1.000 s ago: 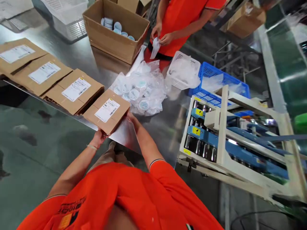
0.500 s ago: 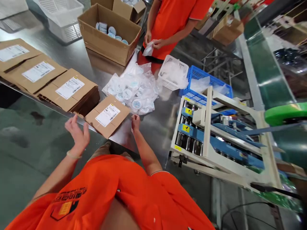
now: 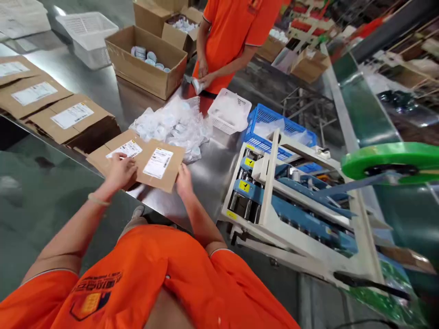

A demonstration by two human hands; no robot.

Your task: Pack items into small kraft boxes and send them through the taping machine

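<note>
My right hand [image 3: 184, 179] grips the right edge of a flattened cardboard box [image 3: 174, 167] with a white label, which is slightly raised at the table's front edge. My left hand [image 3: 121, 171] has its fingers bent together over another flattened box [image 3: 103, 155], at the lower edge of its label. That box lies partly under the first one. Behind them a heap of clear plastic bags [image 3: 171, 121] holds round, pale items. To the left, stacks of labelled flattened boxes [image 3: 65, 130] line the metal table's edge.
An open carton [image 3: 144, 75] with round tubs stands at the back. A co-worker [image 3: 224, 45] in orange handles a small bag there. A white basket [image 3: 217, 121], a blue crate [image 3: 254, 137] and a roller machine with green tape [image 3: 356, 157] stand on the right.
My left hand has moved from beside the table edge onto the flattened boxes. The right hand has taken hold of the right edge of a box. The view has shifted slightly.
</note>
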